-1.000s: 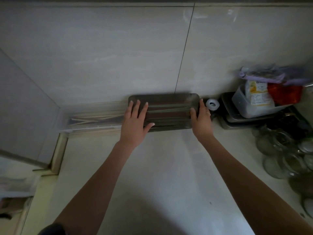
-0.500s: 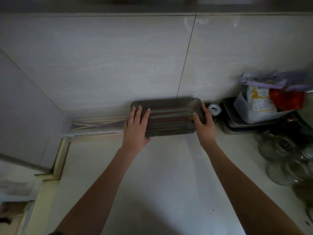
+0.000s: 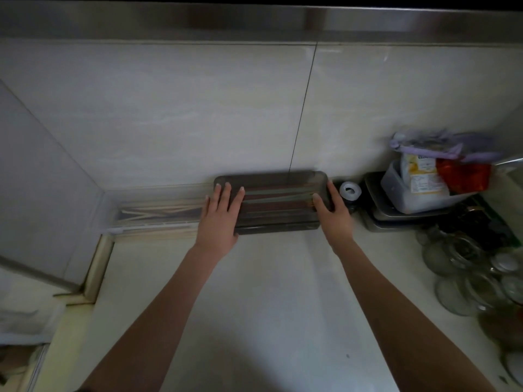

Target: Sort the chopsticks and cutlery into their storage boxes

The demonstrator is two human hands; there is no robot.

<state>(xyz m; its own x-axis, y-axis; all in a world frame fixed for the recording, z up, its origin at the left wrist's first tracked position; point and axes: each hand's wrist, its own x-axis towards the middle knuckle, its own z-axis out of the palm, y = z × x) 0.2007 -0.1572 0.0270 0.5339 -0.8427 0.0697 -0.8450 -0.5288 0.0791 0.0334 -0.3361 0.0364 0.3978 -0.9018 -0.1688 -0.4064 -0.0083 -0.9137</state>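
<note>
A dark translucent storage box with its lid on lies against the wall, and long chopsticks show through the lid. My left hand lies flat on the lid's left end with straight fingers. At the right end rests my right hand, thumb on the lid and fingers straight along the box's end. To the left stands a clear storage box with pale chopsticks inside.
A white tape roll sits just right of the dark box. Beyond it are stacked metal trays carrying a plastic tub of packets. Glass jars crowd the counter's right side. The counter edge drops off at the left.
Both hands stay on the dark box. My left thumb has drawn in from its spread position to the box's front edge. The camera has tilted up a little.
</note>
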